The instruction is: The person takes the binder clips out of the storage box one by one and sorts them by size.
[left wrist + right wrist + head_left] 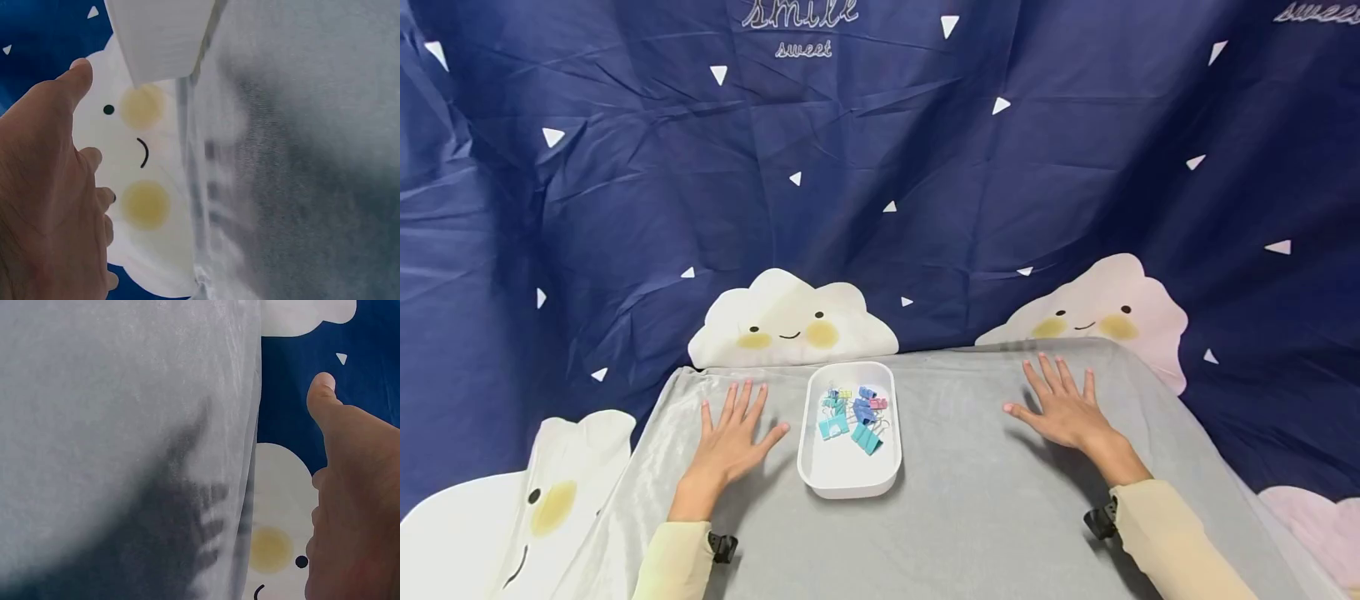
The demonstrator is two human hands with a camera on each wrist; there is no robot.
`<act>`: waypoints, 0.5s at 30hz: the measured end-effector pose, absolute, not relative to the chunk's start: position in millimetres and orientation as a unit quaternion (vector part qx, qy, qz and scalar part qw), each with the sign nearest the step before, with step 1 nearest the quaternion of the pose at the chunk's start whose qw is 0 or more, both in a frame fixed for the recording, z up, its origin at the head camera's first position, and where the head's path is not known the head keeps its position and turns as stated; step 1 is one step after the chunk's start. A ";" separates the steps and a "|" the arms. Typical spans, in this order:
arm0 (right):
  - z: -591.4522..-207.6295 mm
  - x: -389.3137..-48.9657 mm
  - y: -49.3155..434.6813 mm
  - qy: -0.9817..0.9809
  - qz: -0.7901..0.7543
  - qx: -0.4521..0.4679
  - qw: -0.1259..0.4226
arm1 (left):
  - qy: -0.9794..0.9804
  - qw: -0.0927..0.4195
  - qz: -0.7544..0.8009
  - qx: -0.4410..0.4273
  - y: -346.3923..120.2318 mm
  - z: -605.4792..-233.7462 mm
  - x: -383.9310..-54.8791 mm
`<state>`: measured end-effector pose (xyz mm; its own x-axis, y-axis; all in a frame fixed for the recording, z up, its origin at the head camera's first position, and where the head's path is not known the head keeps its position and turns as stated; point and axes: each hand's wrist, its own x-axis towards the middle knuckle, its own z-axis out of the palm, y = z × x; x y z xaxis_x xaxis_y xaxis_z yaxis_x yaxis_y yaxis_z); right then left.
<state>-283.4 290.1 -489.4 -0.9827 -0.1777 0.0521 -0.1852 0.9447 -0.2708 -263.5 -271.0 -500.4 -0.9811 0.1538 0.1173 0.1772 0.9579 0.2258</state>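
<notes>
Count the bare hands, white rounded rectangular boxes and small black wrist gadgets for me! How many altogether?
Bare hands: 2 (left hand, right hand)
White rounded rectangular box: 1
Small black wrist gadgets: 2, one per wrist
Total: 5
The teal, blue, pink and yellow binder clips overlap too much to count surely.

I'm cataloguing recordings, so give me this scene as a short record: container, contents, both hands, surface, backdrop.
Container: white tray
Contents: binder clips, teal, blue, pink, yellow
Left hand: empty, fingers spread, left of the tray
Right hand: empty, fingers spread, right of the tray, farther off
Surface: grey cloth
Backdrop: navy fabric with smiling clouds
</notes>
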 end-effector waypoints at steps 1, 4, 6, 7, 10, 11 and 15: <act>-488.7 -283.4 289.8 -0.986 0.138 0.094 0.016 | -0.988 0.048 -0.120 -0.083 -270.6 -499.4 -262.9; -486.9 -283.4 288.6 -0.985 0.136 0.103 0.024 | -0.987 0.048 -0.125 -0.084 -269.2 -496.0 -261.0; -485.2 -282.5 286.6 -0.984 0.135 0.110 0.030 | -0.986 0.055 -0.130 -0.089 -268.0 -494.0 -260.0; -484.7 -282.0 286.0 -0.984 0.135 0.115 0.035 | -0.985 0.058 -0.131 -0.092 -267.3 -493.2 -259.4; -482.1 -280.0 281.9 -0.979 0.141 0.135 0.057 | -0.983 0.072 -0.131 -0.104 -264.8 -490.7 -256.9; -480.9 -279.4 279.8 -0.977 0.146 0.142 0.066 | -0.982 0.079 -0.128 -0.110 -263.8 -489.6 -256.2; -474.0 -277.2 269.0 -0.967 0.168 0.163 0.101 | -0.978 0.117 -0.105 -0.137 -256.7 -484.0 -252.4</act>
<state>-277.2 269.0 -474.0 -0.9262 -0.2821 0.2502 -0.3499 0.8903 -0.2914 -252.4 -256.7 -484.0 -0.9351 0.2437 0.2573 0.2928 0.9403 0.1737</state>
